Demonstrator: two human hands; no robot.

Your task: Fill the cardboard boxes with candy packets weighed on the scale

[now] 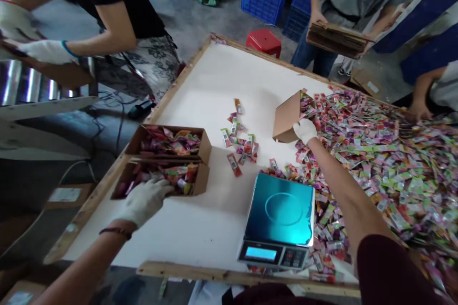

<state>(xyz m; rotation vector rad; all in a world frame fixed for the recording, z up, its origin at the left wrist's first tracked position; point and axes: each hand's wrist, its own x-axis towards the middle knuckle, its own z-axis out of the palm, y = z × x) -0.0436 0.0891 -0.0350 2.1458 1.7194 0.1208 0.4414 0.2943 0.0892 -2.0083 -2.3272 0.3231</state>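
Note:
My left hand (146, 198), in a white glove, reaches over the front wall of the nearer filled cardboard box (201, 180). Its fingers lie outstretched on the small colourful packets (184, 171) inside. A second filled box (205, 147) stands directly behind that one. On the right, my gloved right hand (305, 131) grips the edge of a tipped cardboard box (287, 116), whose open side faces a large heap of packets (372, 152). Some packets show inside its mouth. The fingertips of this hand are partly hidden.
A digital scale (282, 214) stands near the front edge of the white table (193, 228). Loose packets (234, 164) lie mid-table. Wooden strips (214, 274) edge the tabletop. One co-worker holds flat cardboard (338, 40); another handles a box at a roller conveyor (32, 86). Beyond sits a red stool (264, 42).

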